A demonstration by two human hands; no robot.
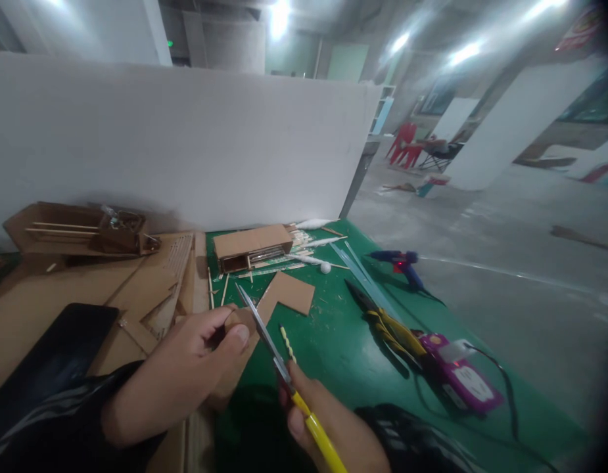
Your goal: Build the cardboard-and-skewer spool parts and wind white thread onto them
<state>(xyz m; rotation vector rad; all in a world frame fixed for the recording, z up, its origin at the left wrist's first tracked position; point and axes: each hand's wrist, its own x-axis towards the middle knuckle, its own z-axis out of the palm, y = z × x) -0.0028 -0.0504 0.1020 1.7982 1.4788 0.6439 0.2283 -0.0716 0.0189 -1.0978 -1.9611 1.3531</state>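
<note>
My left hand (185,361) pinches a small brown cardboard piece (240,319) between thumb and fingers. In my right hand (323,420) are scissors (311,420) with yellow handles, their metal blades pointing up and left, alongside the cardboard piece. Behind the blades an angled flat piece of cardboard (296,293) lies on the green tabletop (328,348). A small pale yellow twisted stick with a dark tip (286,343) rests just above my right hand.
Left are cardboard sheets (18,289), a black flat object (57,348) and a cardboard model (71,226). Farther back lies a cardboard box (254,243) with sticks. Right are a glue gun (397,259), pliers (382,322) and a purple power strip (461,374).
</note>
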